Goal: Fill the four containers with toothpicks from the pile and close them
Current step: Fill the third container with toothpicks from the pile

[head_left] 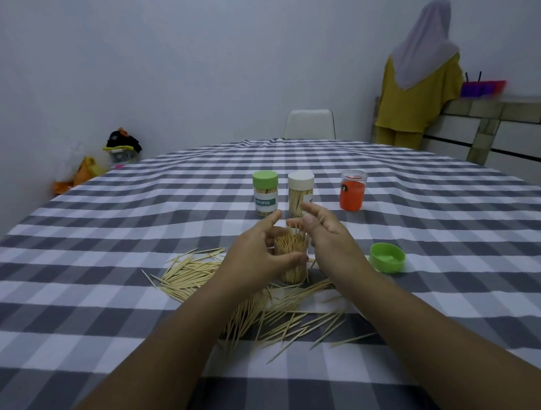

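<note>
A clear open container [292,273] packed with upright toothpicks stands mid-table, in the loose toothpick pile [267,318]. My left hand [255,254] grips it, thumb across the front and fingers round the back. My right hand [325,233] hovers at the container's right, fingers relaxed and thumb by the toothpick tips; one toothpick shows against its fingers. A loose green lid [387,257] lies open side up to the right. Behind stand a filled container with a green lid [265,197], a filled one with a white lid [301,194] and an orange container [352,191] with a clear top.
More toothpicks [186,275] fan out to the left on the checked tablecloth [111,241]. A white chair [309,123] stands at the far edge. A person [418,86] stands at a counter at the back right. Bags [87,171] lie on the floor at the left.
</note>
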Action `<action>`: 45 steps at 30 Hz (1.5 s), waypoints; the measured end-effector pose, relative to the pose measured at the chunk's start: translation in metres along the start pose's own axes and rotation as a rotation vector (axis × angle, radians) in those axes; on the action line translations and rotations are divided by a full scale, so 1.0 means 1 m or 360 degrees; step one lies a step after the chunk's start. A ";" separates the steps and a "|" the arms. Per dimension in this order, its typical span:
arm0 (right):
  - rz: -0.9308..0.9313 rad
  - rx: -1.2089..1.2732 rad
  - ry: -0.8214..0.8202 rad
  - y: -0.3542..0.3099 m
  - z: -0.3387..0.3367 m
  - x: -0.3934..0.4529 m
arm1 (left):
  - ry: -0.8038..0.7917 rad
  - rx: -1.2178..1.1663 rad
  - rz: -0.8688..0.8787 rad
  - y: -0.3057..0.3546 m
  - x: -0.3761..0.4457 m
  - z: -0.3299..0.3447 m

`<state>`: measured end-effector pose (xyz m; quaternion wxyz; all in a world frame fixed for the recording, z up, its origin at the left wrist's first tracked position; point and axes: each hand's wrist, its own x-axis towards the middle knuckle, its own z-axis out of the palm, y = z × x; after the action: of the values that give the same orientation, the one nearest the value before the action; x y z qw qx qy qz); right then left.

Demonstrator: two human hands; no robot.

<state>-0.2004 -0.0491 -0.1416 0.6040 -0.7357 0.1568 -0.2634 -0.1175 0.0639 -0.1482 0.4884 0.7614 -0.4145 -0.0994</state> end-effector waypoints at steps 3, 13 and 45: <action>0.0178 -0.0034 -0.0119 0.000 0.001 -0.003 | -0.0001 0.0019 0.0003 -0.002 0.001 -0.001; -0.0324 -0.0384 -0.0167 0.003 -0.001 -0.004 | -0.0014 -0.0050 -0.0005 -0.005 0.004 -0.002; -0.0884 -0.1063 0.0092 0.020 -0.006 0.001 | 0.0003 -0.0030 0.0031 -0.003 0.001 -0.008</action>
<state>-0.2017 -0.0590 -0.1596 0.2344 -0.8972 0.0464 -0.3713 -0.1107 0.0693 -0.1463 0.4968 0.7528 -0.4206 -0.0977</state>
